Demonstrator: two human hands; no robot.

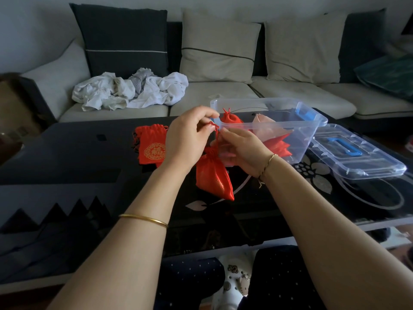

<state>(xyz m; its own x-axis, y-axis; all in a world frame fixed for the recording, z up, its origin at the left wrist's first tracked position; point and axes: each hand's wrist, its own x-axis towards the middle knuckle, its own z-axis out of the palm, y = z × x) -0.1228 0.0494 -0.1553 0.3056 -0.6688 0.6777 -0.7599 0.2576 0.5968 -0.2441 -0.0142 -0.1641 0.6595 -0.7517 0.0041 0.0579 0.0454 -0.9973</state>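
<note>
My left hand [187, 136] and right hand [242, 152] pinch the cord of the red satin drawstring pouch [212, 179]. Tied red pouches [230, 119] already lie in the clear plastic box [279, 125] beyond, and flat red pouches [152, 145] wait left.

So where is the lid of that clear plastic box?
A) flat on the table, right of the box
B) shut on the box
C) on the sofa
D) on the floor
A: the lid, blue handle up, lies on the table beside the open box.
</note>
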